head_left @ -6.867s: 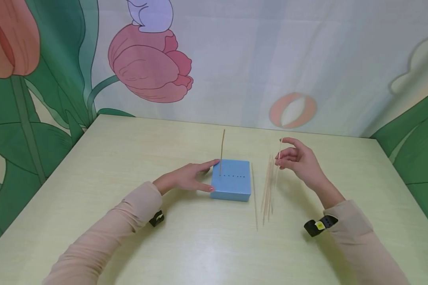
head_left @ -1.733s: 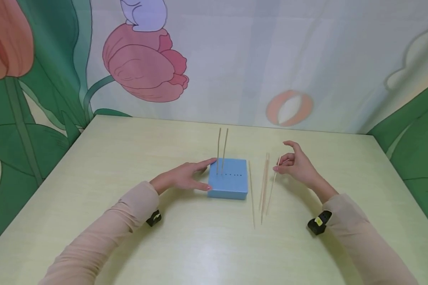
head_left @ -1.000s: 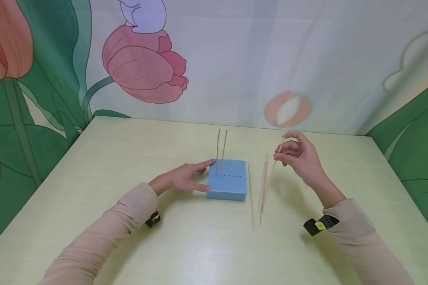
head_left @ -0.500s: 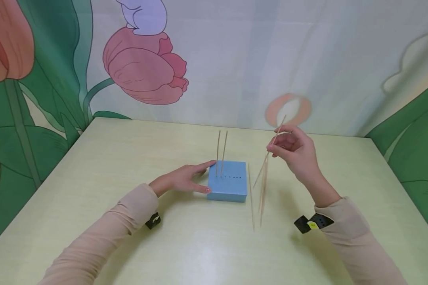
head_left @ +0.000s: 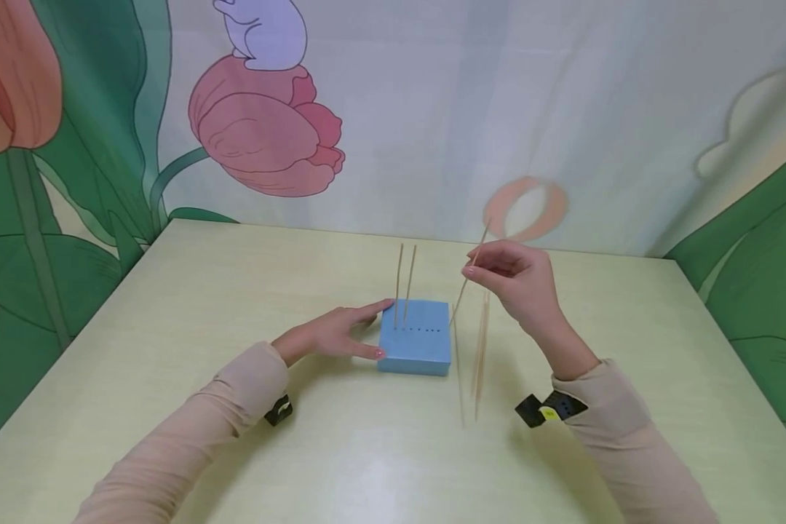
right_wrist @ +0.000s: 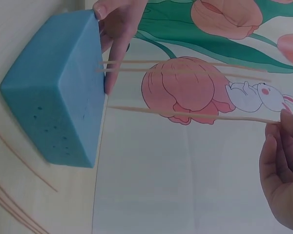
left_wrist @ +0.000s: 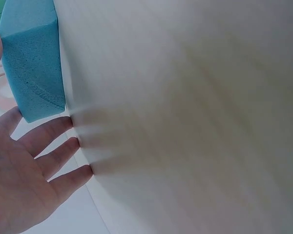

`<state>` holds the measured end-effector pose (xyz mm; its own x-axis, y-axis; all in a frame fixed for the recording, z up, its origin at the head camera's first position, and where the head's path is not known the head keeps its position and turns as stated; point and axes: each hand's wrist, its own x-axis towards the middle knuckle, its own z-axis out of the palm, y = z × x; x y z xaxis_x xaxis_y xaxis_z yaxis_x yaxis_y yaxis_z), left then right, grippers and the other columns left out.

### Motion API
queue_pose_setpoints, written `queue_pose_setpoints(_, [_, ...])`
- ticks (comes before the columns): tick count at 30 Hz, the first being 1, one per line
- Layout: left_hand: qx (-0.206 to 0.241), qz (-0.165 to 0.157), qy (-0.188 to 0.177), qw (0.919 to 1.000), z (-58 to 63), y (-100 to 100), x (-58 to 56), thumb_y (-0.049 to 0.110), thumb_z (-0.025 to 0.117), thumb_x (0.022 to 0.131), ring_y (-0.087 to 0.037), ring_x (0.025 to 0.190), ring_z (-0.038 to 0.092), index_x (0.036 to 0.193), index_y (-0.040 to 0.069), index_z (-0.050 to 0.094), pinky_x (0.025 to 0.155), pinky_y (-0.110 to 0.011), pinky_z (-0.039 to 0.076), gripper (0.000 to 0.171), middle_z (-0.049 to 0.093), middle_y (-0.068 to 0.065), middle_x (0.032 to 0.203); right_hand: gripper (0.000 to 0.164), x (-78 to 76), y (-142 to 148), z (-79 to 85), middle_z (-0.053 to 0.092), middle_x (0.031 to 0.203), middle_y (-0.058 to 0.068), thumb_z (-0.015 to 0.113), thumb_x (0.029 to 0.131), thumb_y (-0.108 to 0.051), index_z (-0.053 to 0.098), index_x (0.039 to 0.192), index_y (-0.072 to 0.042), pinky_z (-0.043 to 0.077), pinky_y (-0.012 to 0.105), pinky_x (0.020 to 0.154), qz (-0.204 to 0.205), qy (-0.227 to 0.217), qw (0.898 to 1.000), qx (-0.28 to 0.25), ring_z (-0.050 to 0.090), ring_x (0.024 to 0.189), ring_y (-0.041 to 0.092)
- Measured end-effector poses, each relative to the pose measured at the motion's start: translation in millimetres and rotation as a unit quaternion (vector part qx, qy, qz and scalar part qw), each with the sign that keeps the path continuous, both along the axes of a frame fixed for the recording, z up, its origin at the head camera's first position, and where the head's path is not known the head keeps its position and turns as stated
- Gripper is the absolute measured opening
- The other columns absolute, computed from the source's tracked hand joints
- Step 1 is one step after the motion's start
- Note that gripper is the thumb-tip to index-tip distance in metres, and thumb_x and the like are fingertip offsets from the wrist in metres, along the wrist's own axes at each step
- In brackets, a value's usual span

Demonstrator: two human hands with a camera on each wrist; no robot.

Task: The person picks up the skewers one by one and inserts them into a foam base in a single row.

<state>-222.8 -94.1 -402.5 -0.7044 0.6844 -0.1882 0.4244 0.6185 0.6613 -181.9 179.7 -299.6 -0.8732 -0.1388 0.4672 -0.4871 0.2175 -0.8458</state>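
A blue foam block [head_left: 415, 347] with a row of small holes stands on the table. Two bamboo skewers [head_left: 397, 285] rise upright from its left holes. My left hand [head_left: 330, 332] braces the block's left side, thumb at the front corner and forefinger at the back one. In the left wrist view its other fingers [left_wrist: 58, 158] are spread, tips at the tabletop. Between thumb and fingertips my right hand [head_left: 517, 282] pinches another skewer [head_left: 459, 300], tilted, its lower end close by the block's right edge. The right wrist view shows this skewer [right_wrist: 205, 116] beside the two standing ones.
A single skewer [head_left: 460, 389] lies just right of the block, and a small bundle of skewers [head_left: 480, 364] lies beyond it. Behind the table [head_left: 380, 451] hangs a curtain [head_left: 426, 124] printed with flowers and a rabbit. More holes mark the block's side [right_wrist: 46, 129].
Since the earliest frame a second skewer has come to stand in the block. My right hand has picked one up from the bundle, lifted it and carried it left; my left hand stays put.
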Motion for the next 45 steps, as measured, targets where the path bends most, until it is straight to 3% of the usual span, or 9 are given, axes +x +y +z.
queue_pose_setpoints(3, [-0.001,-0.001,0.001,1.0,0.2,0.1,0.7,0.047,0.067,0.078,-0.024,0.13,0.032,0.147,0.027,0.013,0.106,-0.044,0.023,0.09,0.023,-0.006,0.148,0.013,-1.8,-5.8,-0.8,0.066,0.076,-0.007,0.07,0.076,0.002,0.065,0.085,0.01,0.051,0.022,0.065,0.0,0.009,1.0,-0.008,0.063,0.067,0.01])
queue_pose_setpoints(9, [0.006,-0.006,0.007,0.9999,2.2,-0.7,0.6,0.045,0.067,0.079,-0.024,0.13,0.032,0.147,0.026,0.014,0.106,-0.043,0.023,0.089,0.023,-0.005,0.148,0.007,-6.3,-17.7,-3.6,0.067,0.079,0.01,0.07,0.074,0.006,0.067,0.08,0.005,0.052,0.024,0.065,0.01,0.025,0.999,-0.018,0.064,0.066,0.01])
queue_pose_setpoints(20, [0.01,-0.008,0.01,0.9999,3.1,-1.4,2.0,0.045,0.067,0.079,-0.026,0.13,0.033,0.147,0.024,0.015,0.105,-0.044,0.024,0.089,0.025,-0.007,0.147,0.009,-12.3,-33.9,-13.6,0.065,0.078,0.02,0.07,0.075,0.006,0.066,0.082,0.009,0.052,0.023,0.064,0.017,0.027,0.999,0.0,0.063,0.066,0.008])
queue_pose_setpoints(45, [0.013,-0.014,0.015,0.9997,4.3,-2.5,2.7,0.043,0.067,0.08,-0.026,0.13,0.032,0.147,0.023,0.015,0.106,-0.042,0.023,0.088,0.024,-0.007,0.147,0.009,-18.9,-48.8,-29.7,0.067,0.078,0.016,0.07,0.078,-0.001,0.067,0.083,0.005,0.051,0.023,0.067,0.022,0.033,0.999,0.028,0.062,0.068,0.008])
